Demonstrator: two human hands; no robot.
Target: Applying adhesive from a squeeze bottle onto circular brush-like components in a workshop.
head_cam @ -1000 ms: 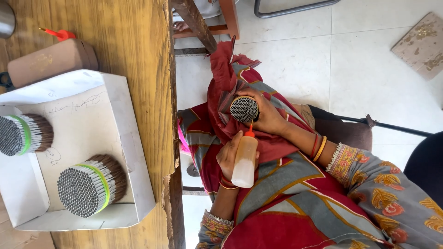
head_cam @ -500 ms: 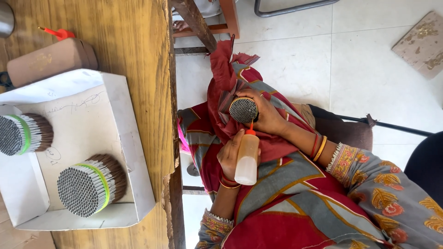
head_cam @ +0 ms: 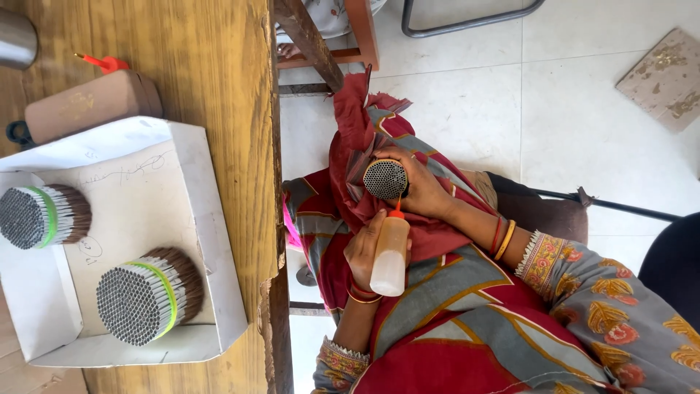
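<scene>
Little has shifted since the earlier frames: both hands stay at the lap near the middle of the frame, and the squeeze bottle's red tip remains at the lower edge of the tube bundle.

Largest first, the wooden table (head_cam: 182,66) fills the left of the frame, its grain rough and its right edge chipped. On it lies a shallow white cardboard tray (head_cam: 131,197) with scribbled pen marks, holding two round bundles of thin grey tubes (head_cam: 142,295), (head_cam: 40,215), each cinched by a green band and lying on its side. Above the tray rests a brown rounded block (head_cam: 91,106), with a red nozzle (head_cam: 102,63) and a metal cup (head_cam: 16,38) in the upper left corner.

At centre, the patterned red and grey cloth (head_cam: 452,314) covers the lap over pale floor tiles (head_cam: 583,131). One hand (head_cam: 419,186), bangled at the wrist, is curled closed around a bundle of tubes (head_cam: 385,179), its honeycomb end facing the camera; a red scarf partly wraps it. Which hand is left or right cannot be told with certainty from this sideways view; it reads as the left. The other hand (head_cam: 368,248) is clamped around a translucent plastic squeeze bottle (head_cam: 389,255), its orange-red nozzle pointing up and touching the bundle's lower rim. A wooden chair leg (head_cam: 313,44) stands in the upper middle
</scene>
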